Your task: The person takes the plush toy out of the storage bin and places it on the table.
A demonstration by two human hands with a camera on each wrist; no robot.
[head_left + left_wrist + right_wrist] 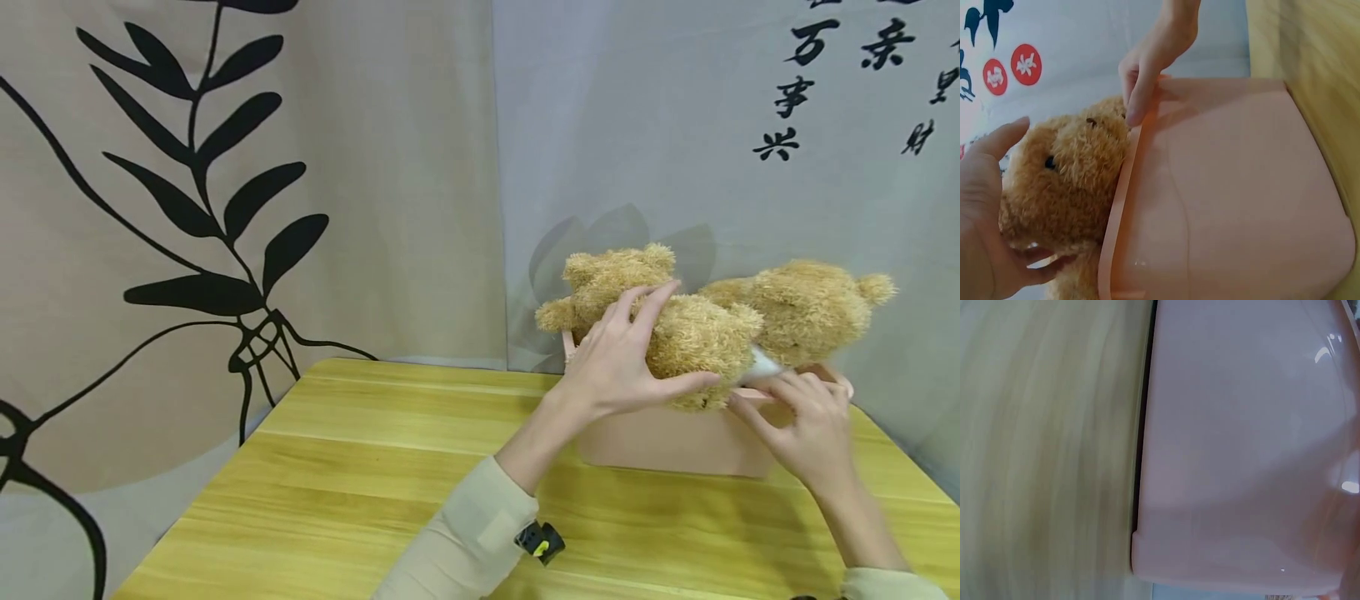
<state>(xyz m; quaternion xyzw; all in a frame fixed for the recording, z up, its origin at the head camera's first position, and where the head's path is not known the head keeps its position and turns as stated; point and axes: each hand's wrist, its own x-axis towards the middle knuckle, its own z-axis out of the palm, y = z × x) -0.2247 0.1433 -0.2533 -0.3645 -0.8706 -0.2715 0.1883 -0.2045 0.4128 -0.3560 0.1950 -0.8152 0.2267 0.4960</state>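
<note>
A fluffy tan teddy bear lies partly over the rim of a pink box. Its head, with dark eye and nose, shows in the left wrist view. My left hand rests on this bear, fingers spread over its back and thumb straight along the head. At the box's right front, my right hand pinches the rim; the left wrist view shows its thumb outside, beside the bear's nose. More tan plush sticks up at the right. Something white shows between the plush; its kind is unclear.
The box stands on a wooden table near its back edge. Behind hangs a pale cloth printed with black leaves and characters. A small black device sits at the left sleeve's cuff.
</note>
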